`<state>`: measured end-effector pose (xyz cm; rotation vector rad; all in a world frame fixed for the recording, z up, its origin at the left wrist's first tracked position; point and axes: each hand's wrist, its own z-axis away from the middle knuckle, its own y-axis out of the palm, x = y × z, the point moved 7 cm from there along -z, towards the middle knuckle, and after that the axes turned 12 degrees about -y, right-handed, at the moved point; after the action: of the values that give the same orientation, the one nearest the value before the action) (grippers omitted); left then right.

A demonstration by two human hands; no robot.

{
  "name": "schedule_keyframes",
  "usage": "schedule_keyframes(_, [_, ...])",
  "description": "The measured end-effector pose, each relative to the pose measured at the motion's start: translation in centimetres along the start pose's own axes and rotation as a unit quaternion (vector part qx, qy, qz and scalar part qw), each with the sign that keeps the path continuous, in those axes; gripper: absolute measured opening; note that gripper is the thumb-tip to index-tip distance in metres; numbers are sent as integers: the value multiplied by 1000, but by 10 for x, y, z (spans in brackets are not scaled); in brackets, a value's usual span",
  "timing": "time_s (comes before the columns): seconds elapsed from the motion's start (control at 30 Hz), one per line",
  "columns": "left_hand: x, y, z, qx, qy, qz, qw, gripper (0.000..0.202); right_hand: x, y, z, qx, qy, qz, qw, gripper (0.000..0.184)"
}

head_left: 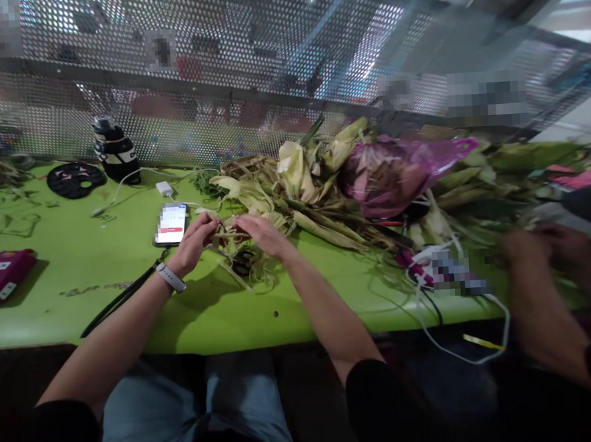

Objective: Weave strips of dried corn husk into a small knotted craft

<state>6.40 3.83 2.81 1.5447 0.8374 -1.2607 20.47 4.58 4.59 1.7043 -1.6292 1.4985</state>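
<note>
My left hand (195, 239), with a pale watch band on the wrist, is closed in a pinch on a thin strip of corn husk (224, 239). Facing it, my right hand (261, 234) has its fingers pressed together on the same pale strands. The exact grip is partly hidden by the fingers. Just below the hands, a dark looped object (243, 262) lies among loose husk strips (264, 279); its kind is unclear. A phone (171, 223) with a lit screen rests beside my left hand. Behind my right hand spreads a heap of dried corn husks (297, 174).
A pink plastic bag (387, 175) sits on the husks. The green table (102, 259) also bears a black bottle (115, 148), a black openwork disc (75, 180), a magenta box (6, 275) and white cables. At right are another person's hands (532, 246). A perforated metal panel (246, 70) stands behind.
</note>
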Motion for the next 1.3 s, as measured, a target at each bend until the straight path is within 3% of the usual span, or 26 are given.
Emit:
schedule_keyframes(0.1, [0, -1, -1, 9, 15, -15, 1000, 14, -3, 13, 4, 26, 72, -94, 993, 43])
schedule_keyframes(0.23, [-2, 1, 1, 9, 24, -67, 997, 14, -7, 18, 5, -41, 110, -157, 981, 44])
schedule_keyframes(0.3, [-5, 3, 3, 11, 31, -93, 995, 17, -14, 23, 6, -71, 144, -206, 965, 44])
schedule_keyframes(0.43, [-9, 8, 6, 14, 45, -125, 991, 21, -28, 41, 7, -74, 201, -310, 926, 45])
schedule_keyframes(0.57, [-7, 11, 8, 12, 30, -125, 992, 21, -27, 32, 3, -159, 112, -308, 931, 37])
schedule_keyframes(0.67, [-4, 9, 9, -27, 23, -108, 994, 19, -17, 21, 5, -231, 33, -270, 934, 34])
schedule_keyframes(0.73, [-2, 8, 9, -51, 27, -99, 993, 22, -9, 21, 6, -239, 3, -270, 933, 33])
schedule_keyframes(0.93, [0, -5, 7, -110, 43, -89, 989, 24, -4, 27, 9, -240, 3, -263, 934, 38])
schedule_keyframes(1.3, [-6, -8, 6, -146, 52, -74, 985, 26, -19, 0, 7, -298, 36, -246, 922, 40])
